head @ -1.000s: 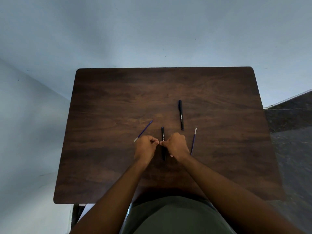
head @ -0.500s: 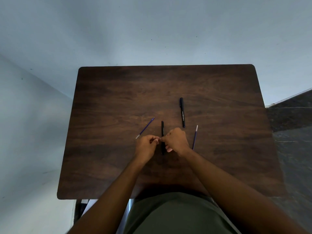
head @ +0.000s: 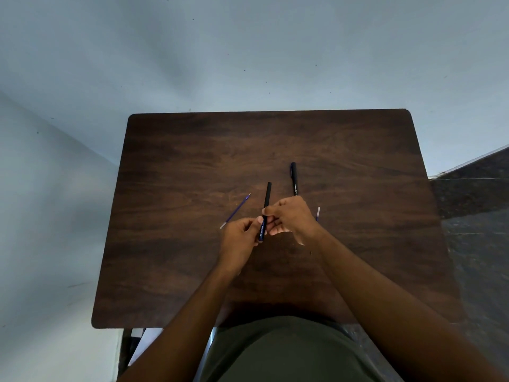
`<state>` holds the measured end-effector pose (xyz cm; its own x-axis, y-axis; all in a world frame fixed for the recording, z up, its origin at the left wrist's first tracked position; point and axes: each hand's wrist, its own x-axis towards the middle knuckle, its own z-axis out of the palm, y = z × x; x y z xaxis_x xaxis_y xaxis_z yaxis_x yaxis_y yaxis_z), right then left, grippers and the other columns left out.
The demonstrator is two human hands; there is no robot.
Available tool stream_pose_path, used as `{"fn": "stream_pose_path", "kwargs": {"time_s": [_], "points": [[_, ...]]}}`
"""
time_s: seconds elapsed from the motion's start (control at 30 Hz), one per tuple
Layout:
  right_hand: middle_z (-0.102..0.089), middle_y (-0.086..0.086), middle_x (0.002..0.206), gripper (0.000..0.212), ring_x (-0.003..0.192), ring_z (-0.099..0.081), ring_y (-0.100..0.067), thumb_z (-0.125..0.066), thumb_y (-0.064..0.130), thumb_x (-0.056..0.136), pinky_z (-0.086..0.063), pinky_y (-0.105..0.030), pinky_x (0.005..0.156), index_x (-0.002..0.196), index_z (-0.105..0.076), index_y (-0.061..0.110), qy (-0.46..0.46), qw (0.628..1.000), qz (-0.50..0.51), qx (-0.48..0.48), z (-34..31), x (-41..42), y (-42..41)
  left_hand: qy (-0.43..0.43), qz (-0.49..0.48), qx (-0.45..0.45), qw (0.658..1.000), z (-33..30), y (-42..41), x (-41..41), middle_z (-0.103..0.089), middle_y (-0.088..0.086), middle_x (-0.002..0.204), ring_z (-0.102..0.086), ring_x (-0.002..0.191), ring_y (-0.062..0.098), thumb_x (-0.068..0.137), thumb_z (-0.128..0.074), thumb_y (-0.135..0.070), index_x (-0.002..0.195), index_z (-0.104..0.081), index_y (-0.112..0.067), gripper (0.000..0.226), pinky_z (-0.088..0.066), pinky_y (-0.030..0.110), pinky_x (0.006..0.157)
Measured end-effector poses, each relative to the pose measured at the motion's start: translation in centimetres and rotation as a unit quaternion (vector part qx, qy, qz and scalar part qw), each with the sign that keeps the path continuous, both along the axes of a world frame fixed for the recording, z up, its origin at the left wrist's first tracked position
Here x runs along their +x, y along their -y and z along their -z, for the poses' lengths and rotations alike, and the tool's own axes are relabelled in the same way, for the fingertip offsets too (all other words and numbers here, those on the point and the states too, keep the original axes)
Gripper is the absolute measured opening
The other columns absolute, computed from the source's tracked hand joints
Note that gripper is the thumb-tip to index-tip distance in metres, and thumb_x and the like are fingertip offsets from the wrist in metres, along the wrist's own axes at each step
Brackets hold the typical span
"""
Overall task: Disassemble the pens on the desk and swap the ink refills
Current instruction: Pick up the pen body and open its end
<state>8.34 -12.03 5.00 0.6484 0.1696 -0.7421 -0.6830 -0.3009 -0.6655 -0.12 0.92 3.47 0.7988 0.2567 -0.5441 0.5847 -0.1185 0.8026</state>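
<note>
A black pen barrel (head: pixel 266 199) points away from me at the middle of the dark wooden desk (head: pixel 192 166). My right hand (head: pixel 292 217) pinches its middle. My left hand (head: pixel 242 237) grips its near end. A second black pen (head: pixel 294 178) lies on the desk just beyond my right hand, its near end hidden by that hand. One thin purple refill (head: pixel 235 211) lies slantwise left of my hands. Another purple refill (head: pixel 318 213) shows only its far tip to the right of my right hand.
The desk stands against a pale blue wall. A dark stone floor strip (head: pixel 473 205) runs along its right side. Bare desk surface spreads to the left, the right and the far side of the pens.
The pen barrel has tilted up between my hands. My right hand has shifted from beside the barrel to pinching its middle, and my left hand now holds the near end.
</note>
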Motion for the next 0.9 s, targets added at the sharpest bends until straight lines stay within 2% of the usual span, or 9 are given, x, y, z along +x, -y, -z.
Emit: {"fn": "stream_pose_path", "kwargs": {"time_s": [0.23, 0.33, 0.47, 0.53, 0.67, 0.73, 0.8, 0.83, 0.9], "points": [[-0.072, -0.022, 0.081, 0.018, 0.060, -0.069, -0.025, -0.074, 0.007, 0.089, -0.061, -0.033, 0.057, 0.094, -0.070, -0.010, -0.017, 0.999, 0.016, 0.031, -0.1, 0.2, 0.4, 0.039, -0.036, -0.017, 0.998, -0.8, -0.1, 0.3, -0.076, -0.006, 0.079, -0.070, 0.070, 0.006, 0.093, -0.068, -0.025, 0.096, -0.077, -0.022, 0.010, -0.056, 0.023, 0.063], [-0.073, -0.014, 0.081, 0.017, 0.059, -0.066, -0.016, -0.079, 0.013, 0.086, -0.058, -0.030, 0.054, 0.091, -0.070, -0.001, 0.066, 0.997, -0.020, -0.036, 0.2, 0.0, 0.2, 0.053, -0.037, 0.014, 0.998, -0.9, -0.3, 0.5, -0.075, -0.008, 0.076, -0.069, 0.068, 0.006, 0.090, -0.072, -0.024, 0.092, -0.076, -0.027, 0.006, -0.057, 0.023, 0.062], [-0.059, 0.002, 0.104, 0.027, 0.091, -0.056, -0.008, -0.081, 0.012, 0.082, -0.040, -0.014, 0.073, 0.102, -0.066, 0.023, 0.304, 0.924, -0.160, -0.170, 1.2, 0.0, 0.1, 0.048, -0.043, 0.034, 0.997, -0.6, -1.0, 0.9, -0.076, -0.007, 0.081, -0.072, 0.074, 0.006, 0.084, -0.078, -0.019, 0.098, -0.078, -0.019, 0.014, -0.058, 0.027, 0.069], [-0.060, 0.000, 0.111, 0.036, 0.106, -0.055, -0.018, -0.079, 0.012, 0.081, -0.040, -0.023, 0.086, 0.113, -0.072, 0.025, 0.357, 0.886, -0.241, -0.171, 1.7, 0.2, 0.1, 0.051, -0.050, 0.053, 0.996, -0.7, -1.2, 1.1, -0.076, -0.006, 0.080, -0.073, 0.075, 0.010, 0.082, -0.080, -0.019, 0.097, -0.078, -0.019, 0.015, -0.059, 0.029, 0.069], [-0.068, 0.002, 0.116, 0.026, 0.117, -0.054, -0.023, -0.071, 0.040, 0.088, -0.039, -0.038, 0.098, 0.111, -0.076, 0.028, 0.406, 0.798, -0.367, -0.251, 1.3, 0.2, 0.0, 0.062, -0.058, 0.068, 0.994, -0.8, -1.6, 1.5, -0.076, -0.007, 0.081, -0.071, 0.072, 0.004, 0.079, -0.082, -0.017, 0.098, -0.078, -0.018, 0.019, -0.056, 0.020, 0.064], [-0.072, 0.005, 0.096, 0.019, 0.097, -0.062, -0.019, -0.073, 0.037, 0.089, -0.044, -0.029, 0.087, 0.099, -0.079, 0.023, 0.413, 0.803, -0.365, -0.225, 0.8, 0.3, 0.1, 0.065, -0.077, 0.048, 0.994, -1.0, -1.7, 1.8, -0.077, -0.004, 0.081, -0.073, 0.074, 0.008, 0.078, -0.083, -0.014, 0.098, -0.078, -0.017, 0.020, -0.058, 0.024, 0.065], [-0.061, 0.015, 0.068, 0.011, 0.068, -0.058, -0.007, -0.075, 0.024, 0.089, -0.040, -0.013, 0.066, 0.085, -0.077, 0.013, 0.397, 0.845, -0.325, -0.152, 0.6, -0.1, 0.2, 0.070, -0.125, -0.026, 0.989, -1.3, -1.5, 1.9, -0.076, 0.002, 0.079, -0.074, 0.071, 0.015, 0.080, -0.080, -0.008, 0.096, -0.076, -0.014, 0.017, -0.059, 0.027, 0.065], [-0.058, 0.018, 0.063, 0.008, 0.062, -0.056, -0.002, -0.075, 0.019, 0.090, -0.039, -0.011, 0.061, 0.084, -0.076, 0.013, 0.378, 0.870, -0.292, -0.121, 0.5, -0.3, 0.1, 0.073, -0.148, -0.063, 0.984, -1.6, -1.4, 2.0, -0.074, 0.005, 0.077, -0.072, 0.068, 0.016, 0.082, -0.078, -0.005, 0.096, -0.074, -0.010, 0.015, -0.058, 0.025, 0.063], [-0.064, 0.012, 0.067, 0.007, 0.063, -0.062, -0.002, -0.074, 0.016, 0.091, -0.050, -0.021, 0.061, 0.084, -0.072, 0.015, 0.343, 0.905, -0.237, -0.082, 0.7, -0.6, 0.0, 0.078, -0.168, -0.086, 0.979, -1.6, -1.4, 2.2, -0.069, 0.008, 0.072, -0.066, 0.065, 0.017, 0.086, -0.075, -0.007, 0.095, -0.074, -0.004, 0.010, -0.054, 0.023, 0.062]]}}
